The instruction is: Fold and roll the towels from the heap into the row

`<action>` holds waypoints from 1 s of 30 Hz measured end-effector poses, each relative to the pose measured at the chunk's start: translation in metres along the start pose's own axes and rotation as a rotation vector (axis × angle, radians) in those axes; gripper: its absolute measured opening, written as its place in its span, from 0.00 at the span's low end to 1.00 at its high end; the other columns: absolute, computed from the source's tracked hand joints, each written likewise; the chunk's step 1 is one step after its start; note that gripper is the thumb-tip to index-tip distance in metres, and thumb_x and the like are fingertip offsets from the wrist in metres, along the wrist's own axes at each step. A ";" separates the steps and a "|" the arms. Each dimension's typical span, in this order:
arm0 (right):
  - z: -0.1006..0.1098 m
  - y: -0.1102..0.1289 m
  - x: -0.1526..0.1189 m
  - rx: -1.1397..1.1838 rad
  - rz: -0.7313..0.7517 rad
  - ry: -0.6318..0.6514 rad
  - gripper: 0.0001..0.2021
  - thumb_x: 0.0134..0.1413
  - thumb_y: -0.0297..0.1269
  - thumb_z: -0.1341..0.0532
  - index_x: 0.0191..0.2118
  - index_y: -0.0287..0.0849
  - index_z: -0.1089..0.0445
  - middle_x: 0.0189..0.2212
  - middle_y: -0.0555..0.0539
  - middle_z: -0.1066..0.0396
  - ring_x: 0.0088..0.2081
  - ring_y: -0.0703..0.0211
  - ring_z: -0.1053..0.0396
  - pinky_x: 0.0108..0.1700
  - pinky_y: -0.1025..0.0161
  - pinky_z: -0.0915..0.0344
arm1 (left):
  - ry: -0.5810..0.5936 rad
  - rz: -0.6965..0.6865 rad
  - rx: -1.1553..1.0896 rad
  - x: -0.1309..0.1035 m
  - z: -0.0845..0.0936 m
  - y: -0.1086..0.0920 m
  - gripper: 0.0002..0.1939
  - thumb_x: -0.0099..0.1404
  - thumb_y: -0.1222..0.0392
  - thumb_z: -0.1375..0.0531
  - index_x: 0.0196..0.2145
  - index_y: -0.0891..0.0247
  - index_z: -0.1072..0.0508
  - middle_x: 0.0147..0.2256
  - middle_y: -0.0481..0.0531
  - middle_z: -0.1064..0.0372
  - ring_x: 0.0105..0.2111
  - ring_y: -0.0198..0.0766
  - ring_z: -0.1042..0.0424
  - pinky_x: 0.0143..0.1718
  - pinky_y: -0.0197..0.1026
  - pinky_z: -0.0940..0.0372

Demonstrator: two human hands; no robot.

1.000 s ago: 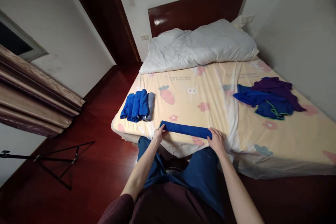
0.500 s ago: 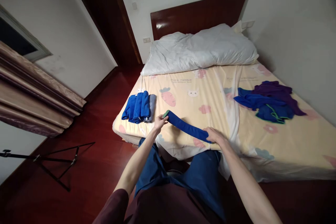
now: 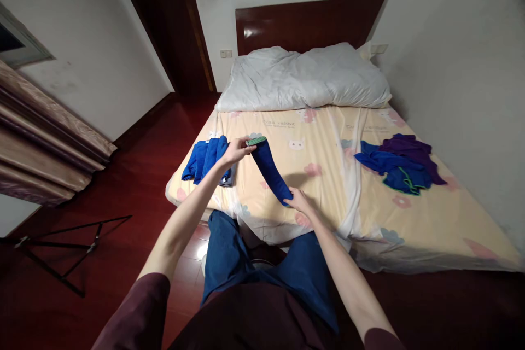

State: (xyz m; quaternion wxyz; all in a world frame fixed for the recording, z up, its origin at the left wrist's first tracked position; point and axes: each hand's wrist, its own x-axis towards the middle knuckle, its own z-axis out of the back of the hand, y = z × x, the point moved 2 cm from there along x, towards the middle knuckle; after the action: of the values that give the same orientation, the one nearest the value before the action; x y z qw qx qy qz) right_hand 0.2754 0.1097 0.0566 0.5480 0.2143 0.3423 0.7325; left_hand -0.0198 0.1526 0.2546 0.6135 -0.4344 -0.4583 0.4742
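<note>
A blue towel [image 3: 270, 170] with green edging, folded into a long narrow strip, hangs slantwise above the bed between my hands. My left hand [image 3: 237, 150] pinches its upper, green-edged end. Lower down and to the right, my right hand [image 3: 300, 200] grips the other end. Just beyond my left wrist lie folded blue towels [image 3: 205, 156] side by side, with a grey one [image 3: 228, 177] partly hidden behind my arm. Over on the right sits a loose heap: a crumpled blue cloth [image 3: 404, 172] with green edging and a purple cloth [image 3: 412, 149].
The bed [image 3: 328, 186] has a cream patterned sheet. A white quilt [image 3: 303, 79] is bunched against the dark headboard [image 3: 307, 24]. On the red floor at left stand black tripod legs [image 3: 61, 246], near a curtain [image 3: 45, 153].
The strip has been raised and swung steeper. My left hand has gone up and left, towards the folded towels; my right hand has moved left. The view has shifted slightly.
</note>
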 end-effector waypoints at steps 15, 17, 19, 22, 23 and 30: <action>-0.150 0.111 0.111 0.218 -0.062 -0.050 0.20 0.52 0.34 0.30 0.51 0.36 0.26 0.47 0.38 0.19 0.47 0.49 0.22 0.50 0.59 0.28 | -0.032 -0.153 0.268 0.039 0.091 -0.040 0.22 0.59 0.49 0.31 0.44 0.69 0.24 0.36 0.55 0.25 0.36 0.40 0.28 0.40 0.41 0.33; -0.156 0.112 0.117 0.206 -0.087 -0.034 0.18 0.52 0.35 0.29 0.49 0.37 0.25 0.46 0.36 0.19 0.46 0.47 0.22 0.49 0.58 0.29 | -0.040 -0.141 0.292 0.039 0.100 -0.030 0.23 0.58 0.47 0.31 0.44 0.69 0.24 0.36 0.55 0.25 0.36 0.40 0.27 0.40 0.41 0.33; -0.161 0.111 0.121 0.174 -0.122 -0.022 0.19 0.53 0.38 0.28 0.49 0.36 0.24 0.46 0.34 0.20 0.47 0.45 0.22 0.49 0.57 0.29 | -0.037 -0.126 0.309 0.039 0.107 -0.021 0.24 0.58 0.46 0.31 0.44 0.69 0.24 0.37 0.55 0.25 0.37 0.41 0.27 0.40 0.41 0.33; -0.166 0.109 0.124 0.130 -0.186 -0.019 0.20 0.52 0.38 0.26 0.48 0.34 0.25 0.46 0.34 0.20 0.47 0.45 0.23 0.50 0.57 0.31 | -0.041 -0.115 0.317 0.039 0.114 -0.010 0.24 0.59 0.45 0.32 0.44 0.68 0.24 0.38 0.55 0.24 0.39 0.42 0.26 0.43 0.43 0.33; -0.167 0.108 0.125 0.121 -0.201 -0.022 0.20 0.52 0.37 0.26 0.48 0.32 0.25 0.46 0.35 0.20 0.48 0.46 0.24 0.50 0.58 0.31 | -0.047 -0.113 0.307 0.039 0.115 -0.006 0.24 0.59 0.45 0.32 0.44 0.68 0.24 0.38 0.55 0.24 0.39 0.42 0.26 0.44 0.43 0.33; -0.172 0.103 0.129 0.132 -0.195 0.004 0.20 0.55 0.37 0.27 0.50 0.33 0.27 0.46 0.38 0.21 0.48 0.47 0.25 0.50 0.59 0.32 | -0.073 -0.117 0.228 0.052 0.118 0.021 0.25 0.62 0.45 0.33 0.47 0.69 0.25 0.40 0.57 0.25 0.43 0.45 0.26 0.49 0.47 0.32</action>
State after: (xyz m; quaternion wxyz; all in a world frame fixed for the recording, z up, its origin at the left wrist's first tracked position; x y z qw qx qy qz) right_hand 0.0500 0.1695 0.0089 0.6005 0.2141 0.4104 0.6521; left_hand -0.1319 0.2186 0.2660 0.6685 -0.3170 -0.4480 0.5019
